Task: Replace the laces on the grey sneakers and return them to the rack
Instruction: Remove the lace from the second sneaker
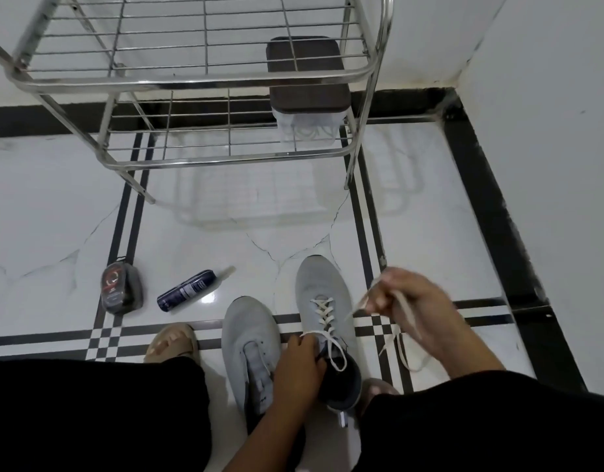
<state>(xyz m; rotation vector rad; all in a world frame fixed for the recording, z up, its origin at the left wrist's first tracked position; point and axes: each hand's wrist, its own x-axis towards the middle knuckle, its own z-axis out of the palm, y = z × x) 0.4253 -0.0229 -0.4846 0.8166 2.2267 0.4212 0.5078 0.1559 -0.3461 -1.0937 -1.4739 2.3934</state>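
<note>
Down on the glossy white floor (72, 206) with its black stripes and checker corners, a dark blue spray can (188, 290) lies on its side, and just left of it sits a small dark pouch-shaped pack (121, 288). Behind them stands the chrome wire rack (191, 76), tubular frame and thin grid shelves, with a brown-lidded clear box (307, 90) on the lower shelf. Nothing lies between the shoes and the rack.

Two grey knit sneakers sit side by side, toes towards the rack. The left sneaker (251, 338) shows bare eyelets. The right sneaker (322, 301) carries a flat cream lace (322, 310) criss-crossed over its tongue. The left hand (299, 366) grips that shoe at the collar, fingers curled round it. The right hand (413, 301), raised beside the shoe, pinches a lace end, fingers closed on it, blurred. A sandalled foot (173, 342) rests beside the left sneaker.
</note>
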